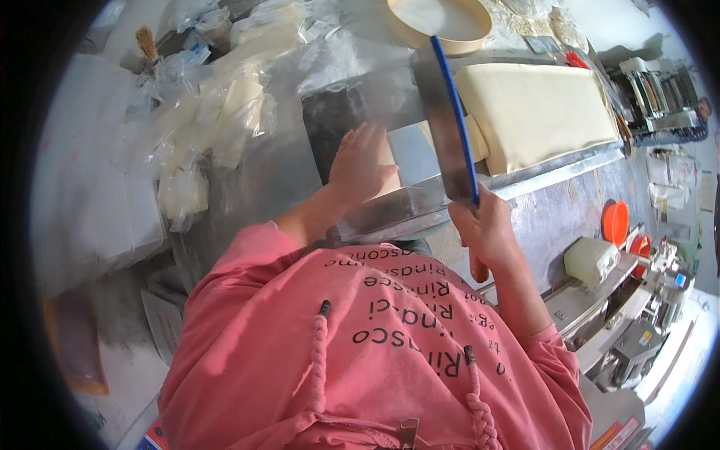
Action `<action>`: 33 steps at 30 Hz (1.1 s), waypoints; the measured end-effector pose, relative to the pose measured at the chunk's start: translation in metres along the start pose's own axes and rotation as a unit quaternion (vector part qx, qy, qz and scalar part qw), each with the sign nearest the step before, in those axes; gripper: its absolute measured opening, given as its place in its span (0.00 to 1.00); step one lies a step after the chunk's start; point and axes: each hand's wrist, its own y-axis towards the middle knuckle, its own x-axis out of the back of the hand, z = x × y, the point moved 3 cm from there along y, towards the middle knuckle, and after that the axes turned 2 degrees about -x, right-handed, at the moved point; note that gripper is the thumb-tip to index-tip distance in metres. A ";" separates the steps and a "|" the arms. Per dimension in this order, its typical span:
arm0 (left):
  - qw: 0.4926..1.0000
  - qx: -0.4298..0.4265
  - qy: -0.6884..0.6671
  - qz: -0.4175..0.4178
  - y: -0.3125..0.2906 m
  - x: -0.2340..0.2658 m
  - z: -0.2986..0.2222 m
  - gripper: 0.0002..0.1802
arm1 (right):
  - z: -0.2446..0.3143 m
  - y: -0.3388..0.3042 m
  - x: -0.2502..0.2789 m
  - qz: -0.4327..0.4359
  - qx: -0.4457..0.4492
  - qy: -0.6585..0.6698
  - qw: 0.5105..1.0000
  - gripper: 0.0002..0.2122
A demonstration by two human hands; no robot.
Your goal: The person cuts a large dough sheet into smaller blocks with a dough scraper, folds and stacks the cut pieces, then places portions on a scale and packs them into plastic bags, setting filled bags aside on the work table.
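Note:
My right hand is closed round the wooden handle of a large cleaver. Its broad grey blade is raised, with a blue strip along one long edge. My left hand lies flat, fingers stretched out, on a pale beige slab that looks like dough; the palm hides part of it. Beside the slab is a smooth grey-blue rectangle. Both rest over a dark board on the metal table. Right of the blade lies a thick, cream-coloured, dough-like block; the blade hides its near-left end.
A round sieve stands at the far edge. Crumpled clear plastic sheets and bags cover the left of the table. Far right are a white jerrycan, an orange bowl and machines. Another person is in the distance.

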 end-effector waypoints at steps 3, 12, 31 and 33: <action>0.990 -0.136 -0.020 -0.036 -0.013 0.003 0.016 0.24 | 0.007 0.004 -0.035 0.013 -0.114 0.022 0.993 0.08; 0.970 -0.237 -0.048 -0.030 -0.007 -0.002 0.029 0.21 | 0.004 0.006 -0.071 0.009 -0.191 -0.043 0.981 0.13; 0.902 0.201 -0.358 0.134 0.106 -0.047 0.080 0.20 | -0.005 0.031 -0.092 0.109 -0.301 -0.126 0.939 0.12; 0.905 0.216 -0.342 0.128 0.105 -0.052 0.084 0.21 | -0.015 0.039 -0.098 0.142 -0.309 -0.126 0.932 0.11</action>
